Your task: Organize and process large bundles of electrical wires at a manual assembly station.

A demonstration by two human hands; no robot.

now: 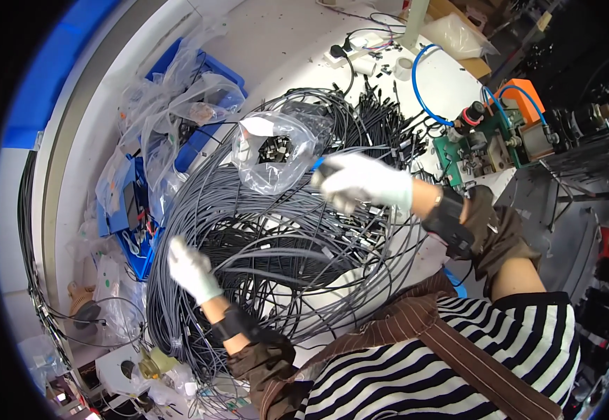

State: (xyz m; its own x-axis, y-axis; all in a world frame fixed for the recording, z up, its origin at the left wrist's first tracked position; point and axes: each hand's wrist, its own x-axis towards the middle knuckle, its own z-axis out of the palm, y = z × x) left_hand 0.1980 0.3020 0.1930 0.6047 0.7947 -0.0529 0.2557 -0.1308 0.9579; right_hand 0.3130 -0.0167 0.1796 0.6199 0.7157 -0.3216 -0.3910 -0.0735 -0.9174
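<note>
A large coil of thin grey cables [203, 199] with black ends covers the worktable. On its left side my left hand [192, 271], in a white glove, is closed around a few grey strands that arc off to the right. Over the right part of the coil is my right hand [367, 183], also gloved and slightly blurred. Its fingers are closed around a small black and blue thing, mostly hidden, whose kind I cannot tell. Just left of it, an open clear plastic bag [276, 154] lies on the cables, with small dark and metallic connectors inside.
Blue bins [210, 136] stuffed with clear plastic bags stand at the left. To the right is a green-based bench machine [483, 150] with a blue air hose [416, 80]. Many black cable ends [381, 112] fan out behind my right hand. A roll of tape [402, 68] sits farther back.
</note>
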